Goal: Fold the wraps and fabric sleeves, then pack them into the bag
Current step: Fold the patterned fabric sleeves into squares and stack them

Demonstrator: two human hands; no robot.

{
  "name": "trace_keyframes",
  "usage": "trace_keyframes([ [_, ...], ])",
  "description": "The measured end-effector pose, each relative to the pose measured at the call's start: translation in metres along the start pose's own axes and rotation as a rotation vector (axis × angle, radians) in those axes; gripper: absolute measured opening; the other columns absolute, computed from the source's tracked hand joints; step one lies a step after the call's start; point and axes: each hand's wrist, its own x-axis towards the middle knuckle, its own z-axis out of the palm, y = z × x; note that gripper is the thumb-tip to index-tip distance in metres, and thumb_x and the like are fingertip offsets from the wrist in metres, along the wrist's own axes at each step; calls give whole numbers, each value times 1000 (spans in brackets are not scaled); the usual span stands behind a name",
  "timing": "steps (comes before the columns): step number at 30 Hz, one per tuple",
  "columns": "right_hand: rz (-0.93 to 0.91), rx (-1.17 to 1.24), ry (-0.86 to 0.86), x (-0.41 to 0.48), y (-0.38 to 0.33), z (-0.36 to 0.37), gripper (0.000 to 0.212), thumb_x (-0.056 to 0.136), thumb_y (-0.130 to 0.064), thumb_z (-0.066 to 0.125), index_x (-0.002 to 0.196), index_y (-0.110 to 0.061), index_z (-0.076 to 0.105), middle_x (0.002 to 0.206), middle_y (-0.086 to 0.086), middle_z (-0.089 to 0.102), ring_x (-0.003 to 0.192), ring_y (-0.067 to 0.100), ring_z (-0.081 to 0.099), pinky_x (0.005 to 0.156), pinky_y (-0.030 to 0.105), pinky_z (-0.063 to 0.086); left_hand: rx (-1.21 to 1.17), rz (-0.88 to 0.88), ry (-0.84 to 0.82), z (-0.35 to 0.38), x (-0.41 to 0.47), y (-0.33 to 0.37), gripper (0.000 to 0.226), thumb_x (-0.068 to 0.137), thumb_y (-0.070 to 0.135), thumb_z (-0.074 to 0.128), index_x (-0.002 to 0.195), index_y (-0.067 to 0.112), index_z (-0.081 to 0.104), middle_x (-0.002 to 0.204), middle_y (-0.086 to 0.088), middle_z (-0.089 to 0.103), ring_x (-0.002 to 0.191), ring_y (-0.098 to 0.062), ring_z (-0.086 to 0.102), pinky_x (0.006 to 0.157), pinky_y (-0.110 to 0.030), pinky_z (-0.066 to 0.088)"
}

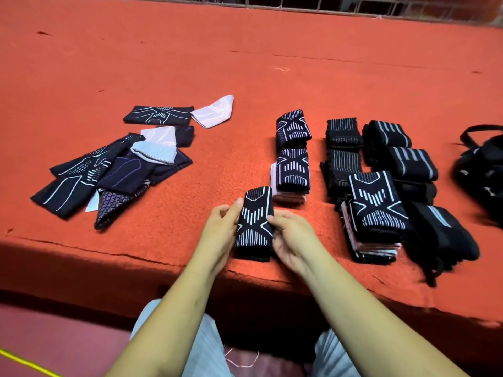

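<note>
My L hand (pixel 220 229) & R hand (pixel 292 240) pinch the folded sleeve (pixel 254 221) at 6 o'clock by its edges; prob. soft, light.

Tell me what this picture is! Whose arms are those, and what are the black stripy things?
No machine here. A person wears a camera on the head, so you see their own arms. The left hand and right hand pinch one folded sleeve, black with white stripes, at the near edge of the orange cloth. On the left lie unfolded sleeves in a loose pile. Further right sit folded stacks and rolled wraps. A black bag lies at the far right.
</note>
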Motion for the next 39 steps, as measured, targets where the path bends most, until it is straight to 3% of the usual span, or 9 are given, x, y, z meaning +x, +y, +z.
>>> trace_keyframes([
  [5,-23,-31,61,-4,5,4,25,93,11,45,116,14,51,110,35,64,88,34,66,78,43,59,-163,-9,66,1,-3,-2,30,94,12,63,119,-5,64,109,-26,70,80,-26,69,84,-42,57],
  [8,-154,-313,146,-9,5,6,13,88,6,53,92,-6,55,89,20,67,77,26,64,76,43,53,-194,57,31,3,-5,-2,29,93,9,62,119,-3,65,99,-19,74,76,-22,72,76,-36,60],
  [12,-353,-647,222,-11,0,8,12,81,-9,65,83,-18,58,82,4,68,75,18,63,75,39,52,-261,139,-19,9,-10,8,21,95,9,59,113,0,65,90,-15,75,72,-21,72,69,-34,61],
  [16,-350,-464,127,-15,-9,13,12,87,-7,64,85,-15,56,68,6,58,65,18,54,65,38,44,-328,211,-24,17,-6,17,14,97,6,55,110,10,59,87,-11,73,69,-19,70,66,-34,59],
  [20,-458,-512,75,-16,-29,13,16,90,-9,68,86,-15,53,66,6,54,65,18,48,62,30,40,-328,250,-42,29,8,32,8,99,9,55,104,12,58,86,-9,72,70,-18,69,67,-33,59],
  [25,-677,-673,205,-5,-67,14,24,83,-6,75,88,-15,53,79,6,63,68,10,57,69,27,48,-143,226,-7,59,38,59,20,96,6,60,115,13,56,91,-16,71,66,-19,68,64,-36,59],
  [29,-778,-779,382,13,-98,10,18,83,-15,76,81,-17,58,74,-10,61,62,-4,53,68,21,43,89,336,-99,84,58,81,37,93,1,57,118,27,49,79,-8,68,59,-15,61,55,-26,49],
  [35,-730,-871,597,42,-105,-4,12,89,-20,67,84,-15,58,80,-3,61,84,23,60,81,35,44,546,479,-254,102,89,69,40,95,6,57,132,19,50,128,-9,63,112,-19,63,98,-31,50],
  [39,-711,-954,647,52,-86,-17,8,90,-16,63,89,-12,56,86,6,66,88,31,60,79,36,40,744,350,-254,104,98,45,48,100,19,52,147,21,43,137,0,57,117,-16,58,98,-22,45],
])
